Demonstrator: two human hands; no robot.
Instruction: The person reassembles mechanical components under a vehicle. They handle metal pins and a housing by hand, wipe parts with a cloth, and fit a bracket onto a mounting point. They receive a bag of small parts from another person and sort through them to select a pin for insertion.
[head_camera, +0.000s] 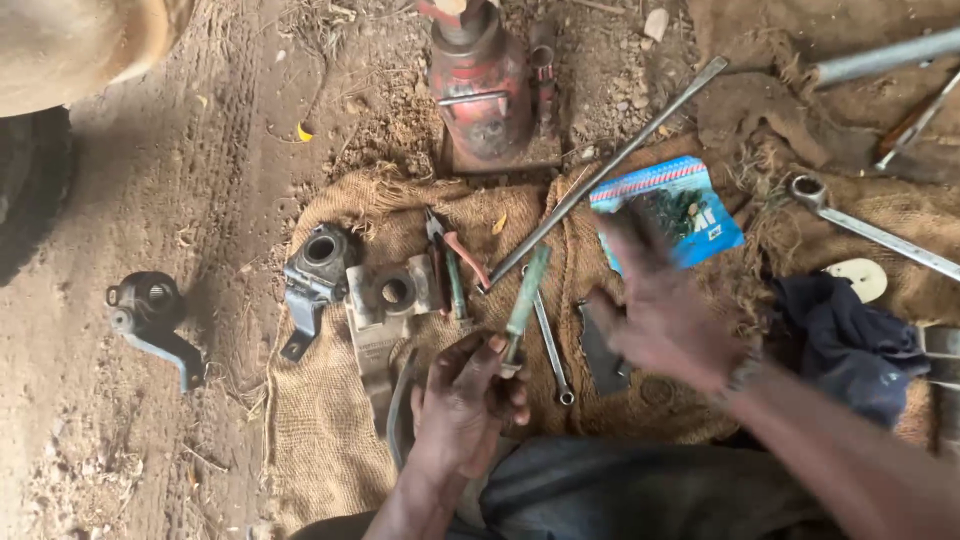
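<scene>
Left hand (462, 400) grips one green-handled tool (526, 295); three housings (318, 262)

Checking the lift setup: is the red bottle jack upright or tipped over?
Upright. The red bottle jack stands on its base on the dirt beyond the burlap sacking, seen from above, its top running out of frame.

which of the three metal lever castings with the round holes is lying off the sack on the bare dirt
The dark casting farthest left. It lies alone on the dirt, clear of the burlap sack; the other two castings rest side by side on the sack.
</scene>
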